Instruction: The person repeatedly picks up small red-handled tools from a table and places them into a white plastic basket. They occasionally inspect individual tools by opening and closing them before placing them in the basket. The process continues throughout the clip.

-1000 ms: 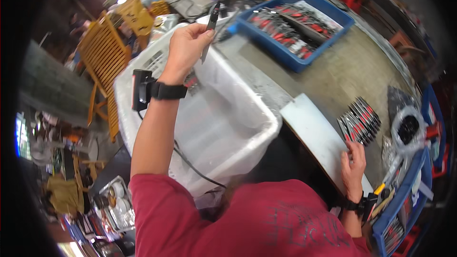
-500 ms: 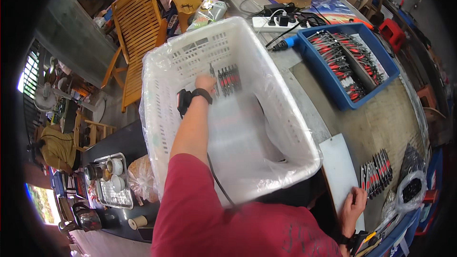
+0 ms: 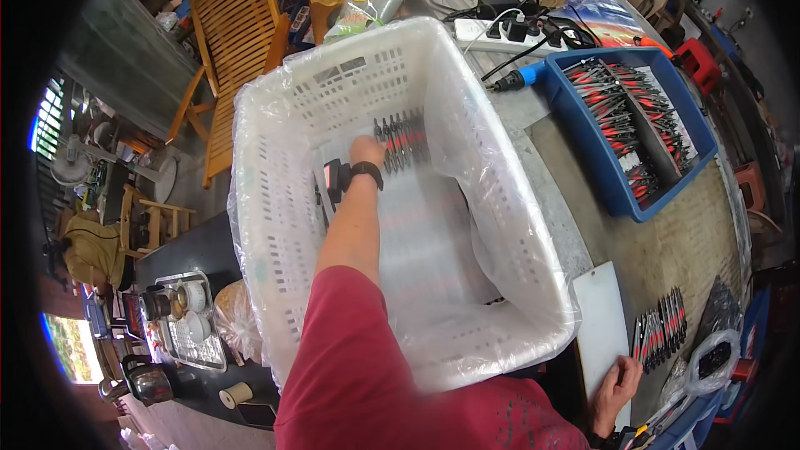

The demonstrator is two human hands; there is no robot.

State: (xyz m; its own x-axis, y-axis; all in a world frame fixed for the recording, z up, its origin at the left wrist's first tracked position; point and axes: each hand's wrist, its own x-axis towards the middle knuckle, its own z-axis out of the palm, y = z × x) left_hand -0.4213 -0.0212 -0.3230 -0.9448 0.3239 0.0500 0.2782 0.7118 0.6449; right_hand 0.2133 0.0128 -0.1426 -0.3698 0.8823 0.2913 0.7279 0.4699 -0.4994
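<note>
My left hand (image 3: pixel 367 151) reaches deep into a white plastic crate (image 3: pixel 268 200) lined with clear film. Its fingers are curled at the left end of a row of slim black-and-red pointed tools (image 3: pixel 403 140), closed against the end one; the fingertips are partly hidden. The row lies side by side on a translucent sheet (image 3: pixel 417 225) over the crate's bottom. At the lower right my right hand (image 3: pixel 615 385) rests at the edge of a white board (image 3: pixel 602 308), its fingers loosely bent with nothing visible in them. Just beyond it lies another row of these tools (image 3: pixel 660 329).
A blue tray (image 3: pixel 596 168) of many similar tools, split by a divider, stands at the right. Behind the crate are a power strip (image 3: pixel 500 36) and cables. A slatted wooden chair (image 3: pixel 237 29) and a metal tray of cups (image 3: pixel 210 357) are at the left.
My left hand has moved slightly right and down, against the row; the tool it held apart now lies close to the others. The view has shifted a little. My right hand stays by the board.
</note>
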